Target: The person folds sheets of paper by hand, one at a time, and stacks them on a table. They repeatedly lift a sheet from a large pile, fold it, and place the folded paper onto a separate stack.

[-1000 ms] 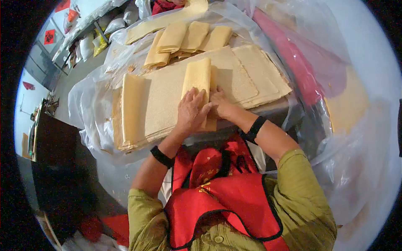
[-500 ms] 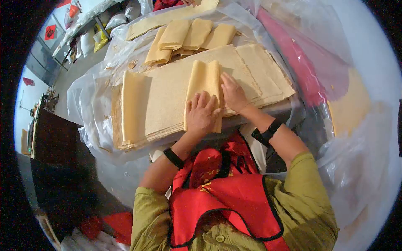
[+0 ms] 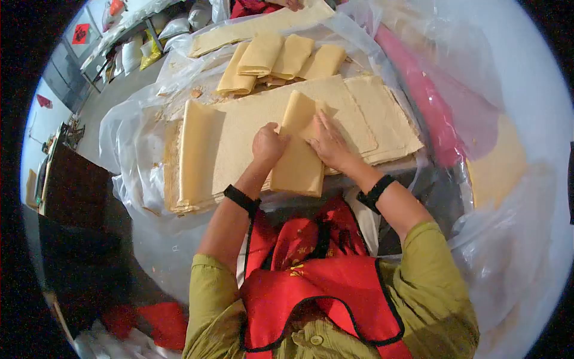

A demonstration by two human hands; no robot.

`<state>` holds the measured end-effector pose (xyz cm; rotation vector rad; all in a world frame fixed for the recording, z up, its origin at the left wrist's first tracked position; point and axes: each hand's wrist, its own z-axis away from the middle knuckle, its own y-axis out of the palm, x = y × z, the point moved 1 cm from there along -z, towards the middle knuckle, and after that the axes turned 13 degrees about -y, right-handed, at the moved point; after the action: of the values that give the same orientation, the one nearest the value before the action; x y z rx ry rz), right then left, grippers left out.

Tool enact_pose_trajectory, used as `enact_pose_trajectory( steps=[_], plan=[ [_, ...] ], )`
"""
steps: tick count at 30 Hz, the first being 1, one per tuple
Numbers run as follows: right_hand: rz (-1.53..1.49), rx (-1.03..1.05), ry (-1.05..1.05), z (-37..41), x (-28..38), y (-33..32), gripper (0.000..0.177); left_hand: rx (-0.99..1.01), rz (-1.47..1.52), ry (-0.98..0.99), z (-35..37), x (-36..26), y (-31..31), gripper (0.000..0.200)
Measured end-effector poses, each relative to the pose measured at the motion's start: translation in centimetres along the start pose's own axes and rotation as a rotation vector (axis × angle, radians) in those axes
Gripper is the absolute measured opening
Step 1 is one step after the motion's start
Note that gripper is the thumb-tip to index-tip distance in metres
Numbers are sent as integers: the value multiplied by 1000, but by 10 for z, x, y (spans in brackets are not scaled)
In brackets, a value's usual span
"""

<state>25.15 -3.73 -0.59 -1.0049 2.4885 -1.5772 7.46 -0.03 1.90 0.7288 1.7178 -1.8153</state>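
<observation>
A folded pale-yellow tofu sheet (image 3: 297,170) lies on a wide stack of similar sheets (image 3: 239,128). At its left edge, my left hand (image 3: 270,145) is closed on the sheet with the fingers curled; their tips are partly hidden. Along the right edge rests my right hand (image 3: 330,143), its fingers stretched out and the thumb apart, touching the sheet. The sheet's upper right part looks bent over near the right fingertips. A rolled-over sheet edge (image 3: 194,152) stands up at the stack's left end.
Several folded tofu sheets (image 3: 263,54) lie beyond the stack on clear plastic film (image 3: 134,128). Farther back is a long sheet (image 3: 257,30), with another person's hand (image 3: 293,5) behind it. Pink plastic (image 3: 427,99) lies to the right. Bags (image 3: 131,57) stand at the far left.
My left hand has moved from flat on top of the folded sheet to its left edge and curled. The sheet's top has shifted and bent; my right hand has turned slightly inward.
</observation>
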Motion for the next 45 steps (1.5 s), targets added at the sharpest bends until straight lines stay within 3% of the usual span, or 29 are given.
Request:
enact_pose_trajectory(
  steps=[1,3,4,6,9,11,12,15,16,19,21,22,25,26,27,28,29,31,33,35,36,38,40,43,45],
  plan=[
    [-35,-88,50,0,8,-6,59,42,59,-18,-6,5,2,38],
    [-119,-264,147,2,26,-14,59,209,580,-172,-6,16,14,31],
    [-311,-268,290,3,28,-13,57,288,837,-245,0,16,11,28],
    [-697,-250,565,3,24,-11,52,253,1046,-339,23,7,-3,25],
    [-1272,-20,596,-2,41,-22,42,316,1259,-412,27,16,-8,28],
    [-1136,181,535,-6,50,-25,38,458,1374,-449,26,21,-23,31],
    [-1070,280,507,-6,55,-24,36,628,1533,-415,24,25,-35,32],
    [-1176,287,495,-5,69,-15,36,410,1459,-434,5,53,-47,35],
    [-1119,295,466,-1,71,-8,35,276,1417,-522,2,54,-50,37],
    [-966,298,358,11,76,6,32,339,1577,-344,-9,65,-75,40],
    [-901,282,253,8,83,2,33,259,1576,-199,-7,65,-89,39],
    [-837,279,242,0,83,0,34,221,1568,-128,-5,64,-97,39],
    [-624,252,208,-65,81,-22,33,18,1230,-309,-16,81,-132,35],
    [-540,234,197,-96,86,-39,32,-189,1000,-146,-7,81,-145,33],
    [-738,198,179,-124,88,-51,35,-379,757,19,2,83,-156,30],
    [-780,86,153,-148,72,-49,35,-327,692,6,4,94,-164,30],
    [-816,-27,125,-169,56,-47,36,-651,232,23,8,113,-167,38],
    [-690,-218,111,-188,15,-24,36,-687,-217,110,34,118,-174,40],
    [-589,-195,138,-167,-4,-13,36,-538,-253,71,47,139,-168,42],
    [-527,25,196,-118,3,-13,38,-443,-219,-27,52,152,-159,41],
    [-284,102,90,-96,10,-13,38,-426,-169,-104,52,155,-156,39],
    [-179,113,34,-55,20,-5,41,-440,-124,-139,52,149,-153,34],
    [-409,33,95,-37,40,4,43,-514,-137,-63,54,125,-152,27],
    [-784,2,190,-53,88,9,40,-655,-326,364,52,81,-141,22],
    [-1046,71,361,-73,112,12,33,-598,-327,476,58,58,-116,20]
  ],
)
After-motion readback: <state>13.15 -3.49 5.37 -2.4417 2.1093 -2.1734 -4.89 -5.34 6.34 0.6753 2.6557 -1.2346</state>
